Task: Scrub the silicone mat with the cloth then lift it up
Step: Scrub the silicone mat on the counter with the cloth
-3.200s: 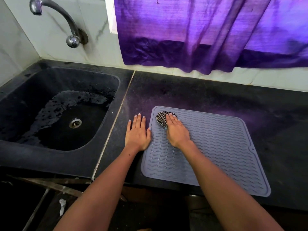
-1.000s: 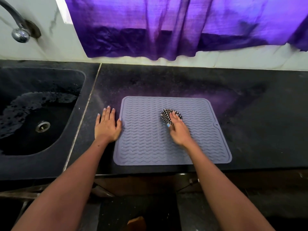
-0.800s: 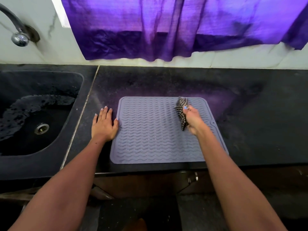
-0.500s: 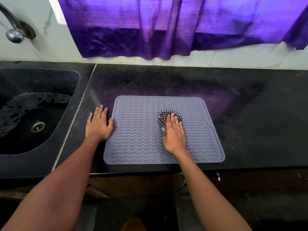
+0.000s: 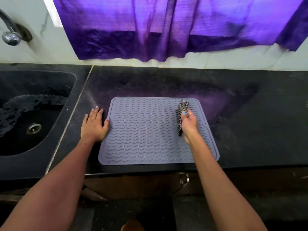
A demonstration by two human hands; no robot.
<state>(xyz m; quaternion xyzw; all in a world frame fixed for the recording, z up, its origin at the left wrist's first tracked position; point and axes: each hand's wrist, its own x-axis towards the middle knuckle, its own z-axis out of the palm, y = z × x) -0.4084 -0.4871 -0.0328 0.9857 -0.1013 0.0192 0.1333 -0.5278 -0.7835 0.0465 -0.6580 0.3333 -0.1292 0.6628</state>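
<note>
**Checked cloth meets grey mat on a dark kitchen counter**

A grey silicone mat (image 5: 146, 130) with wavy ridges lies flat on a black stone countertop (image 5: 250, 114), its near edge close to the counter's front lip. The person's right hand (image 5: 189, 124) grips a bunched black-and-white checked cloth (image 5: 181, 112) near the mat's far right corner, fingers curled round the fabric; the forearm crosses the mat's near right corner and hides part of it. The left hand (image 5: 94, 126) rests flat on the counter just beside the mat's left edge, fingers straight, the thumb touching the rim.

To the left, past a pale seam in the stone, a dark sink (image 5: 33, 105) holds wet patches around a metal drain (image 5: 33, 128); its left side is cut off by the frame. A chrome tap (image 5: 10, 33) juts from the white marble wall, only partly in view. A purple curtain (image 5: 166, 27) hangs above the counter, throwing a violet tint on the stone behind the mat. The cloth is blurred, so how it touches the mat is hard to make out.
</note>
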